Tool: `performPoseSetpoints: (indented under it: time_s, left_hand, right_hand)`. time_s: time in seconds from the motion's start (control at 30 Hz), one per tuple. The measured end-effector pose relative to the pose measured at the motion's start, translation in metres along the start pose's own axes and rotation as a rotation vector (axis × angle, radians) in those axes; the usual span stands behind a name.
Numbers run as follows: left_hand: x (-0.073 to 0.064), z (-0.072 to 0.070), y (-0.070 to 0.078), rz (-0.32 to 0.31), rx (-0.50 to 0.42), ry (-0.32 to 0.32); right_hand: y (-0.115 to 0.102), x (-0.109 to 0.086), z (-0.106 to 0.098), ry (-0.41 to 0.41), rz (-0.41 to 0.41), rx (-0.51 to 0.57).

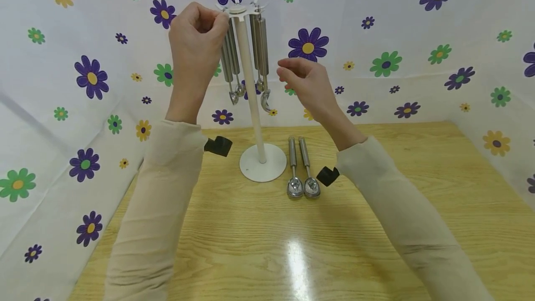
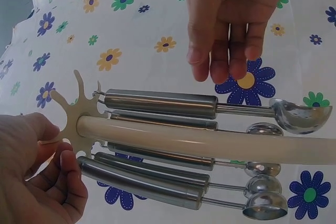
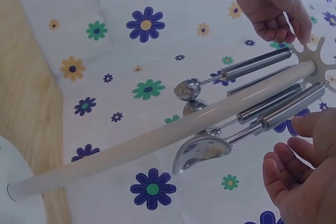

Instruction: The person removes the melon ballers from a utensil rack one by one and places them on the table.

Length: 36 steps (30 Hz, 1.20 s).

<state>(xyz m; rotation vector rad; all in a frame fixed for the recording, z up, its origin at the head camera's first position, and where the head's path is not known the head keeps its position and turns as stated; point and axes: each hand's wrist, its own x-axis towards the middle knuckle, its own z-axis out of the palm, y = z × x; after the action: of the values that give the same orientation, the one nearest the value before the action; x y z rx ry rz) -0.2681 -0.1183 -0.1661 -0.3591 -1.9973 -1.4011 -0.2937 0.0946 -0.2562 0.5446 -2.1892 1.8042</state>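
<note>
A white utensil stand [image 1: 252,92] with a ring of hooks at its top holds several hanging metal scoops [image 2: 163,103]. Thumb and fingers of my left hand [image 1: 194,41] pinch one hook prong [image 2: 51,141] on the left of the top. My right hand [image 1: 309,85] hovers to the right of the hanging scoops, fingers relaxed, with nothing in it. Nearest to it is a large scoop [image 3: 202,150] with a wide curved bowl, apart from the fingers. On the table, right of the stand's base, lie two more scoops [image 1: 295,186] side by side.
The stand's round white base [image 1: 251,171] rests on a wooden table [image 1: 234,236] near its back edge. A white cloth with printed flowers [image 1: 384,22] hangs behind and at both sides. Black cameras [image 1: 219,146] stick out from both wrists.
</note>
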Motion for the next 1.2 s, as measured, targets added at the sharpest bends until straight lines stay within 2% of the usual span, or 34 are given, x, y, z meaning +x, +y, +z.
performPoseSetpoints:
  time_s: [0.23, 0.6, 0.8, 1.03, 1.2]
  left_hand:
    - [0.000, 0.000, 0.001, -0.023, 0.005, 0.010]
    - [0.000, -0.001, -0.002, -0.011, 0.003, 0.012]
    - [0.001, 0.000, -0.003, -0.032, -0.021, 0.011]
    - [0.001, 0.001, -0.001, -0.027, -0.021, 0.011]
    - [0.000, 0.001, 0.000, -0.018, -0.025, 0.010]
  right_hand:
    - [-0.005, 0.013, 0.012, 0.023, -0.059, 0.048]
    - [-0.012, 0.022, 0.020, 0.000, -0.049, 0.084]
    - [-0.015, 0.024, 0.024, -0.025, -0.052, 0.109]
    - [-0.020, 0.022, 0.024, -0.067, -0.082, 0.079]
    - [-0.022, 0.023, 0.017, -0.064, -0.027, 0.029]
